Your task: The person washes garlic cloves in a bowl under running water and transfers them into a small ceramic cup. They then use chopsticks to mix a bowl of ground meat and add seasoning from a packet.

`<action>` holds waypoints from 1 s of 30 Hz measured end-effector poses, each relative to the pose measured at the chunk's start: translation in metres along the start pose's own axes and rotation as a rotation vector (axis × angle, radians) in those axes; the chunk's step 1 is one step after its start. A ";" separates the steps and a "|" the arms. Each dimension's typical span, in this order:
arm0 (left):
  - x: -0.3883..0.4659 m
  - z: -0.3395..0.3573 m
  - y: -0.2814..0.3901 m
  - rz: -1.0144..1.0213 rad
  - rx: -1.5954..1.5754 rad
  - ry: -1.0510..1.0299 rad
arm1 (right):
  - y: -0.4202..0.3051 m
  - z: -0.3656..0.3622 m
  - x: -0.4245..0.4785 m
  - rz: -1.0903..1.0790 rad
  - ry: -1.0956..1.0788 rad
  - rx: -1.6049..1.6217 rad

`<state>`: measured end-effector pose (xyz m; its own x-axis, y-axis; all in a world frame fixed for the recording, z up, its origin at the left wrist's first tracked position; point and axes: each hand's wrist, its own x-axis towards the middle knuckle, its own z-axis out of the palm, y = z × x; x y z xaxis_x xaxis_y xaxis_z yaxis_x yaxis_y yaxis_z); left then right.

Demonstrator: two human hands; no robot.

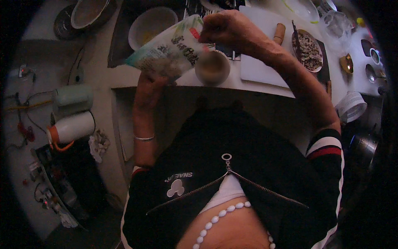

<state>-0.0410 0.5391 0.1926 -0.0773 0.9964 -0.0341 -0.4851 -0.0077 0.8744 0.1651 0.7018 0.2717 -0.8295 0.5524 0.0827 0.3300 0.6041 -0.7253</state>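
Note:
A printed plastic pouch (174,49), white with green, is held tilted between my hands over the counter. My left hand (157,81) is under its lower edge, partly hidden by it. My right hand (220,28) is closed on its upper right corner, by a red mark. Just below and right of the pouch stands a round cup or bowl (212,69) with brownish contents, blurred. Behind the pouch is a large pale bowl (149,26) with something yellowish in it.
A white cutting board (261,70) lies at right, with a wooden handle (279,33) on it. Beyond are an oval dish of chopped food (307,51), a gold-coloured bowl (346,63) and a white plastic basket (353,107). A white and orange jug (73,127) stands at left.

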 end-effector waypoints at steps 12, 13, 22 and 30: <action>-0.004 -0.024 -0.025 -0.102 0.118 0.371 | 0.082 0.030 -0.119 0.253 0.665 0.068; -0.005 -0.022 -0.024 -0.139 0.060 0.417 | 0.098 0.032 -0.138 0.282 0.774 0.061; -0.005 -0.035 -0.029 -0.045 0.122 0.284 | 0.150 -0.017 -0.247 0.579 1.032 -0.473; -0.001 -0.031 -0.027 0.051 0.412 0.200 | 0.178 -0.019 -0.264 0.314 0.725 -0.864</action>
<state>-0.0552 0.5361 0.1542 -0.2780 0.9596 -0.0431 -0.0922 0.0181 0.9956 0.4514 0.6745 0.1339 -0.2984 0.7763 0.5552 0.9027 0.4185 -0.1000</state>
